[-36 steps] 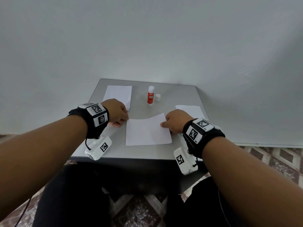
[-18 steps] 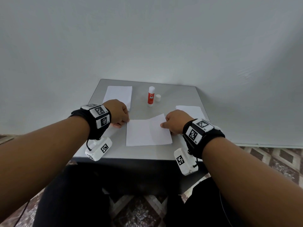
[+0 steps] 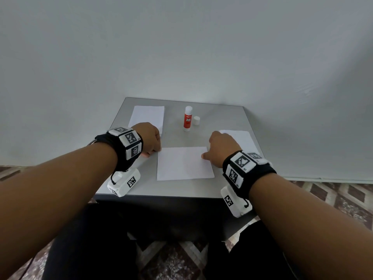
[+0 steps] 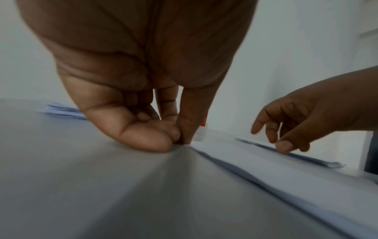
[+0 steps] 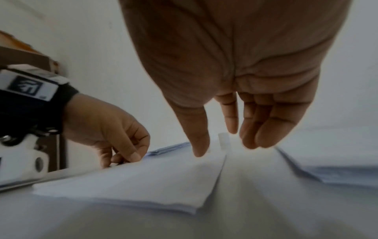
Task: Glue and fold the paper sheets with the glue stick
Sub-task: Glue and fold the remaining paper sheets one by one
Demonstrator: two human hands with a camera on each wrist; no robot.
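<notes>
My left hand (image 3: pixel 150 138) sits at the far left corner of the folded sheet (image 3: pixel 183 163), thumb and fingers curled in together and pinching that corner against the table (image 3: pixel 175 188); the left wrist view shows the tips meeting right on the paper's edge. My right hand (image 3: pixel 221 148) is at the sheet's far right corner with its fingers loose and pointing down; the thumb tip touches the paper, and the other fingertips (image 5: pixel 248 142) hang just above the table beyond the sheet's right edge, gripping nothing. The sheet lies flat in the middle of the table, between my two hands, its layered edge showing in the right wrist view. Beyond it the glue stick (image 3: pixel 187 121) stands upright and uncapped, with its white cap (image 3: pixel 196 120) just beside it on the right. A stack of white paper (image 3: pixel 148 118) lies at the far left, partly behind my left hand, and another pile of sheets (image 3: pixel 240 138) lies to the right, behind my right hand.
</notes>
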